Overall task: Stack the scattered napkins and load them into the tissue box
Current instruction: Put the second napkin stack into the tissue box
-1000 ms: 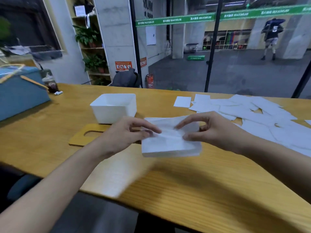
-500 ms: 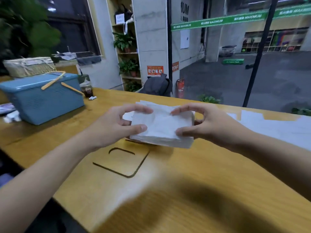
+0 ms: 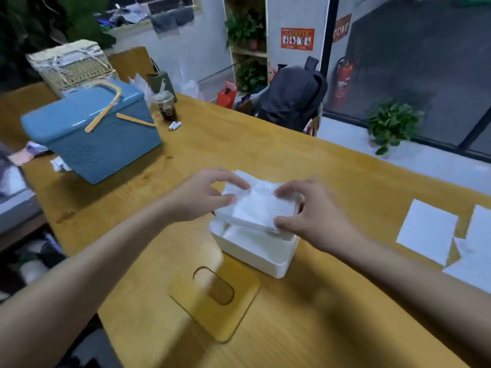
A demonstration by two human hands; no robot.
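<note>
We see both hands closed on a stack of napkins [image 3: 260, 207], holding it right over the open top of the white tissue box [image 3: 255, 252]. The left hand [image 3: 202, 197] pinches the stack's left edge, with the thumb on the near side and the fingers curled over the top. The right hand [image 3: 310, 219] grips the right edge the same way, thumb at the near corner and fingertips on the far corner. The stack sits tilted, its near edge low at the box's rim and its far side higher; we cannot tell whether it already rests on the rim. The box stands on the wooden table [image 3: 265, 144], roughly in the middle of our view. Just in front of it, closer to us, the wooden lid [image 3: 239, 309] with its oval slot lies flat on the table. Off to the right, well apart from the box, loose napkins [image 3: 427, 229] lie spread on the tabletop. Far left on the table we see a blue basket [image 3: 93, 144] with pale handles folded on its lid and a wicker basket [image 3: 71, 62] behind it. A cup [image 3: 166, 107] of dark drink stands beside the blue basket. Beyond the far edge of the table a dark backpack [image 3: 292, 94] sits on a chair.
</note>
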